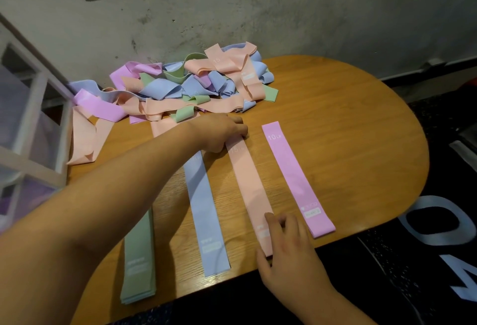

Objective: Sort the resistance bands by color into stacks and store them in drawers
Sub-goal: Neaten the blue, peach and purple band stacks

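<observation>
Four resistance bands lie flat, side by side, on the wooden table (356, 123): a green band (139, 260), a blue band (206, 208), a peach band (250, 182) and a pink band (291, 174) marked 10 LB. My left hand (222, 133) reaches across and holds the far end of the peach band with curled fingers. My right hand (289, 247) pinches its near end at the table's front edge. A tangled pile of bands (196, 84) in all these colours lies behind, against the wall.
A white-framed drawer unit with translucent drawers (33, 118) stands at the left, touching the table. The concrete wall (284, 14) runs close behind the pile. A dark floor mat with large letters (438, 221) lies to the right, below the table.
</observation>
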